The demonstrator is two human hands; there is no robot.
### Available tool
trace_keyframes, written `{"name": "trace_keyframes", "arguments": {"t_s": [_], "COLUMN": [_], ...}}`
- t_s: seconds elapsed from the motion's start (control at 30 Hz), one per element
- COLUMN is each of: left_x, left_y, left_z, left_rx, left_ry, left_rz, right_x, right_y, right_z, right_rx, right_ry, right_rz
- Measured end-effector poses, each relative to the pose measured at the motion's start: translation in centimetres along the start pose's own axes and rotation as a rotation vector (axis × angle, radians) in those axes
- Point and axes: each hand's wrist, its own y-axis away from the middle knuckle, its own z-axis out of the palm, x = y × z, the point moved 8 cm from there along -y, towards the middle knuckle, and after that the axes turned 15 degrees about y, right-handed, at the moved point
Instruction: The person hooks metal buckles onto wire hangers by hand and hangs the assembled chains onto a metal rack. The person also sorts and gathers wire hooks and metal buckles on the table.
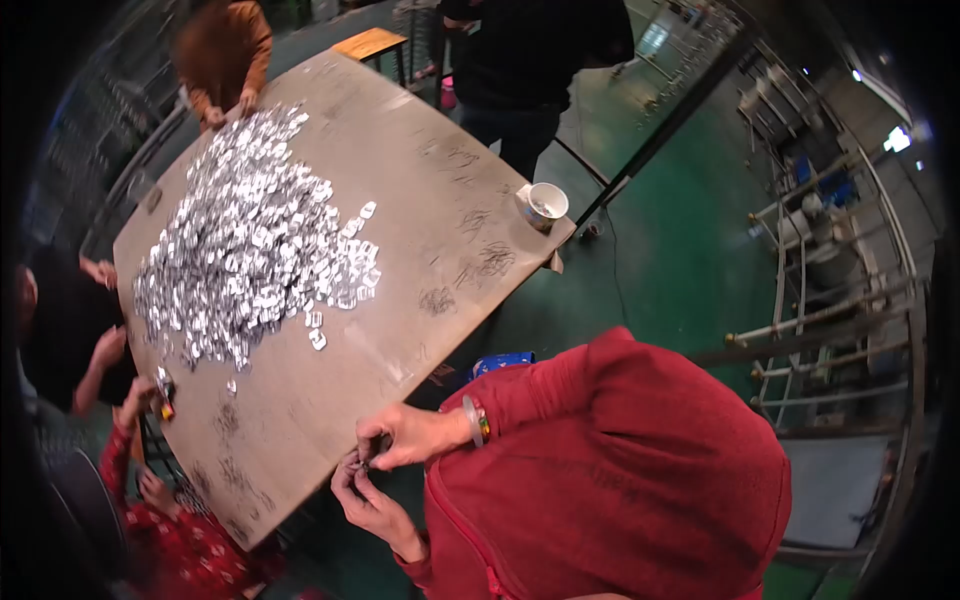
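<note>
Both my hands meet at the near edge of the table, fingertips close together. My right hand, with a bracelet at the wrist, is closed in a pinch. Just below it, my left hand has its fingers bent and closed towards the same spot. Between the fingertips is a small dark piece, too small to name and partly hidden by the fingers. A large heap of small shiny metal pieces covers the far-left part of the tabletop, apart from my hands.
Dark wire-like scraps lie scattered on the table. At its right corner stands a white tub. Co-workers sit around it: an orange sleeve, a dark-clothed person, others at left. A metal pole slants beyond that corner.
</note>
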Motion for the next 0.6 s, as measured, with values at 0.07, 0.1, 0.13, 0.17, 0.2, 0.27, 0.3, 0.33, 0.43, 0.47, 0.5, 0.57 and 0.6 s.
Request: {"name": "trace_keyframes", "arguments": {"t_s": [0.07,0.1,0.13,0.17,0.2,0.27,0.3,0.33,0.43,0.47,0.5,0.57,0.6], "left_x": [-0.5,0.2,0.6,0.8,1.1,1.5,1.6,1.4,0.8,0.3,-0.2,-0.7,-0.9], "left_y": [0.9,0.8,0.9,1.2,1.4,2.2,2.2,2.4,2.5,2.7,2.9,2.8,2.9], "left_z": [-0.7,-0.5,-0.4,-0.6,-0.7,-0.5,-0.2,0.1,0.7,0.7,0.6,0.5,0.3], "left_rx": [0.032,0.026,0.035,0.022,0.020,-0.017,-0.014,-0.021,-0.044,-0.030,-0.017,0.007,0.026], "left_ry": [-0.006,0.013,0.050,-0.015,-0.017,-0.034,-0.021,-0.025,-0.020,-0.011,-0.004,0.019,0.015], "left_rz": [-0.045,-0.047,-0.031,0.025,0.061,0.130,0.107,0.102,0.123,0.125,0.120,0.058,0.048], "right_x": [-2.5,-2.3,-1.4,-0.6,2.1,5.0,6.4,8.4,11.8,13.0,14.5,18.0,18.8], "right_y": [-0.1,-0.3,-0.5,-0.8,-0.6,-1.5,-1.7,-2.0,-4.6,-5.6,-7.2,-10.2,-11.3], "right_z": [-1.7,-2.7,-4.5,-6.3,-8.9,-14.0,-16.6,-18.9,-22.5,-23.1,-24.0,-25.6,-25.9], "right_rx": [-0.128,-0.226,-0.200,-0.182,-0.141,-0.025,0.021,0.074,0.205,0.234,0.266,0.323,0.351], "right_ry": [0.166,0.256,0.357,0.465,0.427,0.529,0.582,0.653,0.771,0.787,0.918,1.163,1.232], "right_rz": [-0.230,-0.081,-0.047,0.119,0.398,0.341,0.426,0.472,0.502,0.502,0.430,0.284,0.213]}}
